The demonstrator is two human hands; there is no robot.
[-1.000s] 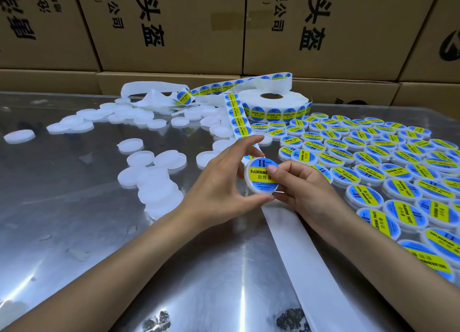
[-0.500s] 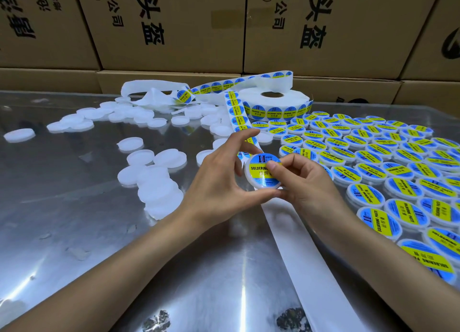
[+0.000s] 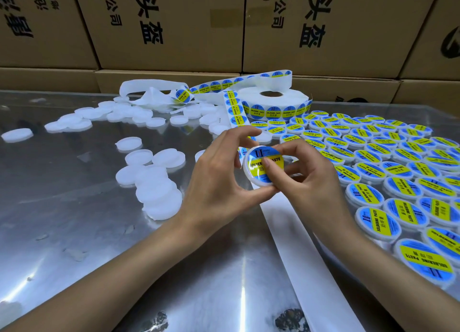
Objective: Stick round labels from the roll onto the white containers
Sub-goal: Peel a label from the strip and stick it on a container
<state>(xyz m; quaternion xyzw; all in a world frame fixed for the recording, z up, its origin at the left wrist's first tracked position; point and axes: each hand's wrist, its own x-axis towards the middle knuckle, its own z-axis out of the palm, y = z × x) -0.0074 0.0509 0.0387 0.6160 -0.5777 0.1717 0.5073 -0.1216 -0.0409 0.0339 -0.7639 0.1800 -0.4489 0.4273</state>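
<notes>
I hold one white round container (image 3: 251, 180) tilted toward me above the table's middle. A blue and yellow round label (image 3: 263, 163) covers its top. My left hand (image 3: 219, 180) grips its rim from the left, thumb below and fingers arched over. My right hand (image 3: 308, 175) holds it from the right, with the thumb pressing on the label's middle. The label roll (image 3: 271, 100) lies flat at the back, its strip of labels (image 3: 236, 110) trailing toward my hands. Several unlabelled white containers (image 3: 159, 189) lie to the left. Several labelled containers (image 3: 378, 157) fill the right side.
The shiny metal table (image 3: 74, 232) reflects light. A bare white backing strip (image 3: 298, 252) runs from under my hands toward the front edge. More crumpled backing (image 3: 149, 90) lies at the back left. Stacked cardboard boxes (image 3: 174, 28) wall off the far side.
My hands have lifted the container slightly and tilted it more toward me. The right thumb has slid from the label's edge onto its middle.
</notes>
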